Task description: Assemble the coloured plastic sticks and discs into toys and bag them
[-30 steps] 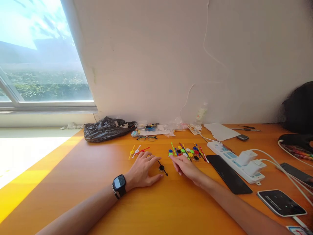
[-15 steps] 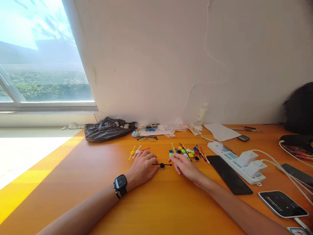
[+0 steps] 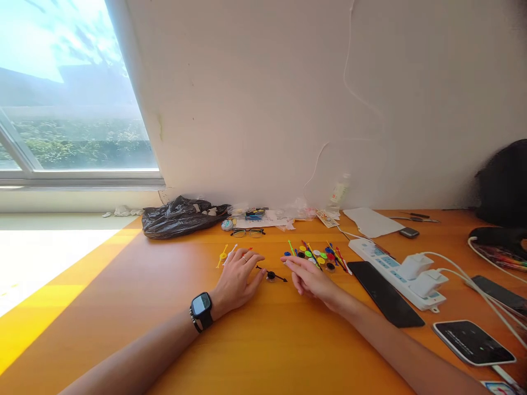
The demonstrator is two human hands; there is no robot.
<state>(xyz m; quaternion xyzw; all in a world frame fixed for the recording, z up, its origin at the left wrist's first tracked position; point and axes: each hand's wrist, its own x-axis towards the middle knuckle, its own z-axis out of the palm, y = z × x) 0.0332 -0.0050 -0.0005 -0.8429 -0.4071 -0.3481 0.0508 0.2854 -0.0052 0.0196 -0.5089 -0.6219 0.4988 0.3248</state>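
Tabletop (image 3: 263,351) orange wood, white wall (image 3: 288,99) behind, sunlit window (image 3: 61,99) at far left, left hand (image 3: 239,277) and right hand (image 3: 313,281) grip open, flanking black spinner (image 3: 270,275)

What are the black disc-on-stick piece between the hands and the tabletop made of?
Black disc-on-stick piece: probably moulded plastic, finish too small to tell; thin even stick, same form as the bright coloured discs and sticks behind it. Tabletop: wood or wood-look laminate, orange, semi-gloss; faint grain lines, soft sheen. Which one, the view leaves open.
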